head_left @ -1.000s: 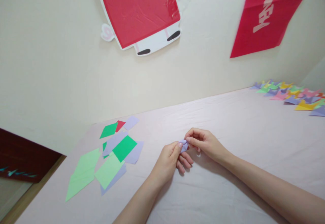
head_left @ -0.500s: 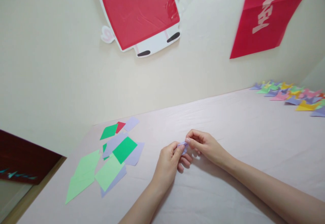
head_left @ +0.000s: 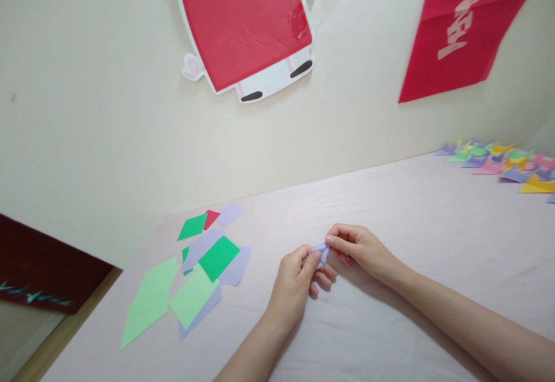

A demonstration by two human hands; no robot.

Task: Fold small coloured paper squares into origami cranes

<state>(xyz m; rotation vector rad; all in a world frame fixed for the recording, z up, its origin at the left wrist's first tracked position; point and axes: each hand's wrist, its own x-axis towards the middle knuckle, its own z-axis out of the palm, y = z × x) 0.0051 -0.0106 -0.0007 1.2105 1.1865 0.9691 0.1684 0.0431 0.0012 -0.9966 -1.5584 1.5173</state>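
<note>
A small folded lilac paper piece [head_left: 321, 252] is pinched between both my hands just above the pale pink table [head_left: 416, 226]. My left hand [head_left: 297, 281] grips its near end with thumb and fingers closed. My right hand [head_left: 359, 249] pinches its far end with the fingertips pressed together. Most of the paper is hidden by my fingers.
Loose sheets of green, lilac and red paper [head_left: 195, 272] lie spread on the table to the left. A row of several folded coloured paper shapes [head_left: 503, 162] sits at the far right by the wall. Red posters [head_left: 247, 23] hang on the wall.
Both hands stay pinched on the lilac paper and have barely shifted; the view has slid slightly, so everything sits a little further right and lower.
</note>
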